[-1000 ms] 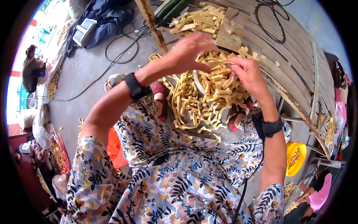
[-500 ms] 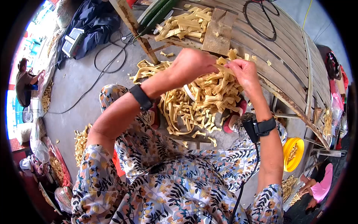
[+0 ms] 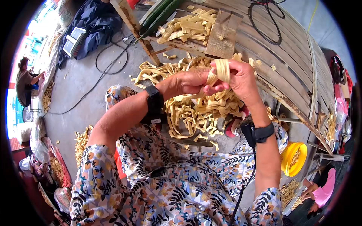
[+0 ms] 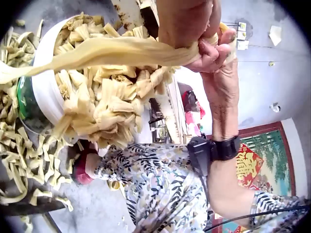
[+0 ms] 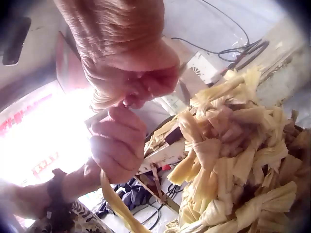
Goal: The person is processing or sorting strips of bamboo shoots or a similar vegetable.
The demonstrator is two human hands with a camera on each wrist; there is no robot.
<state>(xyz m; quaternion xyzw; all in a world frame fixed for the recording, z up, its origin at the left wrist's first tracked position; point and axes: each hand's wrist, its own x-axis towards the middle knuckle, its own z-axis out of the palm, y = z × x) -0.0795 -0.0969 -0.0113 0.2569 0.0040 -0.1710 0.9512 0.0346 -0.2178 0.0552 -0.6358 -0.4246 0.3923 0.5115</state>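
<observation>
In the head view a flat pale yellow strip point(image 3: 223, 71) loops over the fingers of my right hand point(image 3: 243, 79), which pinches it. My left hand point(image 3: 192, 81) meets it from the left, fingers curled round the same strip. A long tail of the strip point(image 4: 112, 52) trails from the hands across the left wrist view. In the right wrist view the two hands touch, and the strip hangs below the left one. Beneath them, knotted strips point(image 4: 107, 102) heap up in a tub with a white rim point(image 4: 46, 90); more knotted pieces point(image 3: 188, 116) lie around it.
Beyond the hands stands a slatted wooden table point(image 3: 294, 64), bearing loose strips point(image 3: 192, 28), a small board point(image 3: 222, 35), cucumbers point(image 3: 160, 17) and a black cable point(image 3: 279, 32). A yellow bucket point(image 3: 285, 158) is at right. Two other people sit farther off, left and lower right.
My left hand, spread and apart from the right one a second ago, has come in and now grips the strip beside it. The strip has become a loop over the right fingers.
</observation>
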